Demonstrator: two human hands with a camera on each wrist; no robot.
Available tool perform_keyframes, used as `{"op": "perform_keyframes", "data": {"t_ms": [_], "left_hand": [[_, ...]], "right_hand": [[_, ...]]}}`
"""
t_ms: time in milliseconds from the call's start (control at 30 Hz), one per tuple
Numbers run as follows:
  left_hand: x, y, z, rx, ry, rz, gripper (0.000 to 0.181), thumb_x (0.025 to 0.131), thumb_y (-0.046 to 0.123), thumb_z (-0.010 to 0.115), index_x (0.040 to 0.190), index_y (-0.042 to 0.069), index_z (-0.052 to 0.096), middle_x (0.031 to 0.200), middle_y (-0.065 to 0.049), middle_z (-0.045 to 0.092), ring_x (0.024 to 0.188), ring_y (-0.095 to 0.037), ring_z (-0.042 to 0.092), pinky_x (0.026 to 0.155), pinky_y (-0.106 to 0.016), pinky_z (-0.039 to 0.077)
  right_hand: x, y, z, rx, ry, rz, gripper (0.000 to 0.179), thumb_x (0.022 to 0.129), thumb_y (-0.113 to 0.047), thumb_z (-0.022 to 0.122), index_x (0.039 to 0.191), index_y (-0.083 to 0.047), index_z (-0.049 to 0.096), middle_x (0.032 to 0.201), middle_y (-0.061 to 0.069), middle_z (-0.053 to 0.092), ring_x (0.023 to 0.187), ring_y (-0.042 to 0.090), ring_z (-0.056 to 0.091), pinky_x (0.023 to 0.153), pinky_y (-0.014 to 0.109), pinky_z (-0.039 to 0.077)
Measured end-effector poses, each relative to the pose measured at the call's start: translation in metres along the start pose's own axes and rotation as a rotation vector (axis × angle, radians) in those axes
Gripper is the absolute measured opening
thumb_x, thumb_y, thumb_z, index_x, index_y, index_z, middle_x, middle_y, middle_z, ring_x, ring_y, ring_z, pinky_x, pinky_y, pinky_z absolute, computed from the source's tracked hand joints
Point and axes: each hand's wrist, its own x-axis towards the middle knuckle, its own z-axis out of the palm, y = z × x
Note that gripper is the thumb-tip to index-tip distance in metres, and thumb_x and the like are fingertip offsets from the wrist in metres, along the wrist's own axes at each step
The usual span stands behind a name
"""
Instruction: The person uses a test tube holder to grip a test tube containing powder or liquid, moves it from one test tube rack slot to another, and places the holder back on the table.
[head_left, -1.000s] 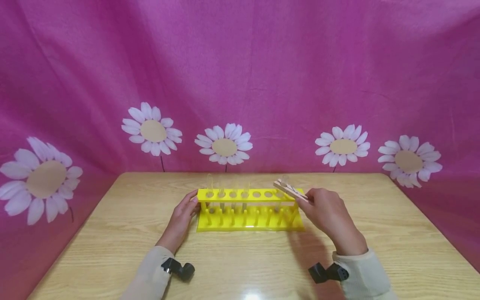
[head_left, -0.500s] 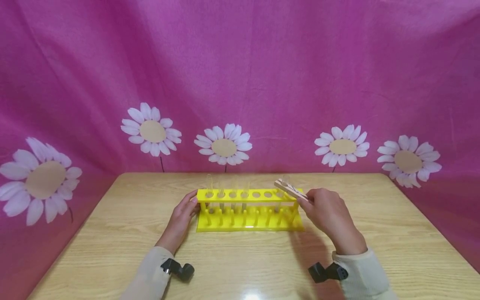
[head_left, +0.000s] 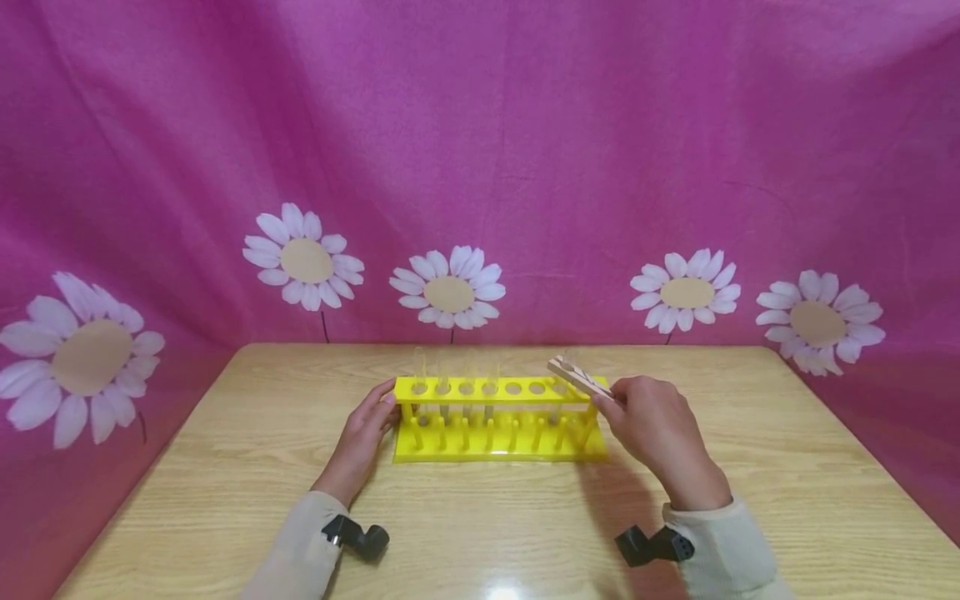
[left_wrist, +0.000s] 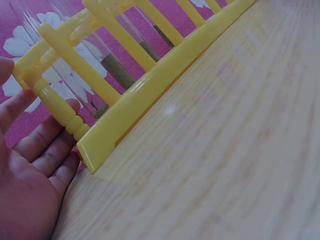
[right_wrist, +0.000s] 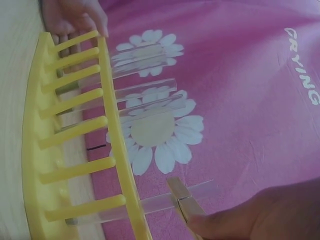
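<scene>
A yellow test tube rack point(head_left: 501, 456) stands on the table. At its left end my left hand point(head_left: 358, 437) grips it, thumb by the top bar and fingers reaching behind the end post point(left_wrist: 57, 107). My right hand point(head_left: 660, 437) pinches a wooden clothespin point(head_left: 581, 380) over the rack's right end. In the right wrist view the clothespin's jaws clamp a clear test tube point(right_wrist: 202, 190) above the top bar, and the tube's lower part passes through the rack. Several other clear tubes stand in the left holes, some with brownish-green matter point(left_wrist: 117, 70) at the bottom.
The rack rests on a light wood table point(head_left: 480, 517). Behind it hangs a magenta cloth point(head_left: 525, 167) with white daisies. A row of yellow pegs point(right_wrist: 82, 210) runs along the rack's base. Black cameras point(head_left: 371, 543) sit on both wrists.
</scene>
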Motion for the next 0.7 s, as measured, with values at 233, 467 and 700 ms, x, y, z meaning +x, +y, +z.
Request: {"op": "perform_keyframes", "data": {"t_ms": [233,467,700], "left_hand": [[0.0010,0.0014,-0.0001,-0.002,-0.002,-0.012,0.046,0.102,0.039,0.044,0.143,0.016,0.044,0.141,-0.012,0.047,0.123,-0.029,0.048,0.112,-0.045,0.033],[-0.0005,0.0017,0.0000,0.022,0.002,-0.038,0.047,0.102,0.042,0.043,0.142,0.018,0.043,0.144,-0.010,0.045,0.127,-0.027,0.046,0.113,-0.046,0.031],[-0.0003,0.0015,0.0009,0.020,0.011,-0.027,0.047,0.102,0.042,0.043,0.142,0.017,0.044,0.142,-0.011,0.046,0.124,-0.028,0.048,0.112,-0.046,0.033]], "right_hand": [[0.0001,-0.0024,0.0000,-0.009,0.000,0.003,0.021,0.090,-0.022,0.066,0.086,-0.002,0.073,0.061,0.003,0.051,0.057,0.020,0.045,0.050,0.029,0.035],[-0.0008,-0.0029,0.0009,-0.009,0.000,0.005,0.021,0.089,-0.021,0.067,0.087,-0.001,0.073,0.060,0.003,0.051,0.056,0.020,0.045,0.050,0.029,0.035],[-0.0017,-0.0029,0.0006,-0.027,0.025,-0.030,0.020,0.089,-0.021,0.069,0.086,-0.002,0.074,0.058,0.002,0.050,0.056,0.020,0.043,0.051,0.029,0.034]]}}
